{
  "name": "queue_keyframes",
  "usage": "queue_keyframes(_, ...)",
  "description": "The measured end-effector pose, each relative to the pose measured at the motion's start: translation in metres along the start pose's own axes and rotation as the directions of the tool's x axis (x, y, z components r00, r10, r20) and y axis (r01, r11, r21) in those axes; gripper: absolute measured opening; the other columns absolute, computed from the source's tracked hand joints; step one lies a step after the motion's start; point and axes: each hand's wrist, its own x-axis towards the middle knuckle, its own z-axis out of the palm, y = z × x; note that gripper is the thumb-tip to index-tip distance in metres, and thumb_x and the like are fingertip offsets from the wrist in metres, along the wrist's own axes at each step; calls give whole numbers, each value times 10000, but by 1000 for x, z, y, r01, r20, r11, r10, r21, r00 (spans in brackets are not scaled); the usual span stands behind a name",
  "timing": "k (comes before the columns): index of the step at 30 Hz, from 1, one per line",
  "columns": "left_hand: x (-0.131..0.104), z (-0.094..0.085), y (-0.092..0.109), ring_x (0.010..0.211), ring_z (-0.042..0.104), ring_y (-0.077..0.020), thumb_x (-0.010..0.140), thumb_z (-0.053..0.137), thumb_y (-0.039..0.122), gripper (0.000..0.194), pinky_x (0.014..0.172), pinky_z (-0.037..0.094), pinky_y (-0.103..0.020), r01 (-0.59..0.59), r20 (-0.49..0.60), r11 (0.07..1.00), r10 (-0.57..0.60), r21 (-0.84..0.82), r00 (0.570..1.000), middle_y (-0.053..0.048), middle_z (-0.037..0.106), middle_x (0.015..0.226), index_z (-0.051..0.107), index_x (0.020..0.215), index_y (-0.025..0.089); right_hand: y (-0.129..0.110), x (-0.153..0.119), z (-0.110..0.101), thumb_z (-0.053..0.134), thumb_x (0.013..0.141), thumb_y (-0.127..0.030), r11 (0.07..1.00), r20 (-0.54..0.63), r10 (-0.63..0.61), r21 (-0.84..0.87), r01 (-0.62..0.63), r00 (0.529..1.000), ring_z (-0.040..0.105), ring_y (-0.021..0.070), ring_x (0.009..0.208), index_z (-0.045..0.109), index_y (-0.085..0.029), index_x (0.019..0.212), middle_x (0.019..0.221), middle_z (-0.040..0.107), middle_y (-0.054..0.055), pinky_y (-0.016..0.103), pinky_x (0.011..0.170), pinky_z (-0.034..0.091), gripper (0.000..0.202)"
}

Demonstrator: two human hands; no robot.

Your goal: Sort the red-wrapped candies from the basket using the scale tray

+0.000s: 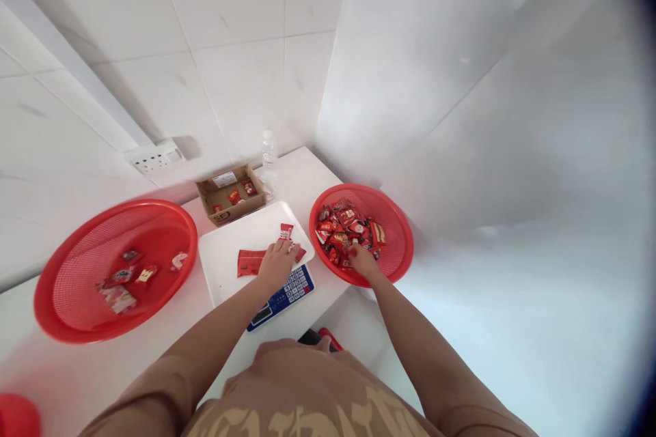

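Observation:
My left hand (277, 264) is over the white scale tray (223, 246), its fingers closed around a small red candy packet (299, 255). Another red packet (285, 231) pokes out past the fingertips. A larger flat red packet (250, 263) lies left of the hand, partly under it. Inside the right red basket (402, 239), my right hand (363, 261) pinches a red-wrapped candy (352, 251) at the near side of a pile of mixed red packets (349, 218). The pinching fingertips are partly hidden.
A left red basket (66, 273) holds several packets. Behind the tray stand a cardboard box (220, 217) with a few red packets and a clear bottle (268, 150). The scale's blue keypad (294, 287) faces me. Walls border the table (302, 167) behind and right.

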Motion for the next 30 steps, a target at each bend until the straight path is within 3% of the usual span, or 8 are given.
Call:
queue_keyframes(7,19,3,-8,1093,500,-258,868,450,128,233,895,398,-400,-138,-15,990,138,-6,990,-104,588,1118,624,1009,193,3,-15,-21,497,756,-102,983,-10,32,179,-29,999,605,198,1012,628,-203,1005,1050,669,55,307,897,435,299)
queue_keyframes(12,20,-15,13,1042,545,-237,920,401,256,223,903,394,-380,-58,-6,950,59,-308,998,-85,651,984,603,988,190,-10,-35,-33,402,830,-195,877,62,55,474,-78,997,657,146,783,572,-245,1124,940,679,19,304,743,524,344)
queue_keyframes(15,12,-24,40,792,607,-178,914,389,314,242,731,443,-294,142,164,742,-43,-655,985,-28,658,825,547,1060,204,-31,-62,-40,511,832,-341,577,231,-67,803,-151,971,645,152,820,581,-259,1113,970,665,30,305,735,525,301)
queue_keyframes(17,5,-28,56,717,610,-156,895,409,347,330,675,444,-271,223,237,526,-43,-820,971,7,650,786,464,1193,217,-45,-81,-41,592,792,-452,472,339,-238,859,-196,910,630,153,841,602,-252,1079,973,657,36,292,716,508,350)
queue_keyframes(20,-4,-32,68,618,598,-141,856,466,379,547,648,448,-273,270,287,328,4,-905,958,42,630,726,311,1355,217,-61,-102,-36,657,735,-514,500,410,-397,847,-181,821,603,126,742,634,-206,924,848,655,27,251,647,456,362)
queue_keyframes(24,-7,-40,68,607,585,-149,804,541,380,710,657,437,-281,287,310,347,12,-893,951,63,596,642,235,1416,191,-65,-103,-32,719,682,-481,528,410,-411,835,-154,814,568,106,622,595,-171,748,677,621,-6,244,612,413,340)
queue_keyframes(28,-7,-45,61,678,572,-159,829,478,446,679,687,433,-289,319,310,350,-83,-880,947,38,583,673,254,1404,162,-41,-75,-43,668,729,-465,589,352,-316,801,-109,881,616,132,717,597,-169,785,779,677,35,255,666,443,309)
queue_keyframes(30,-11,-45,55,721,574,-161,841,442,458,620,725,438,-293,337,315,318,-120,-886,942,28,570,686,311,1369,159,-21,-56,-51,573,805,-424,726,258,-179,686,-50,949,635,158,801,604,-176,914,876,697,53,271,688,464,273)
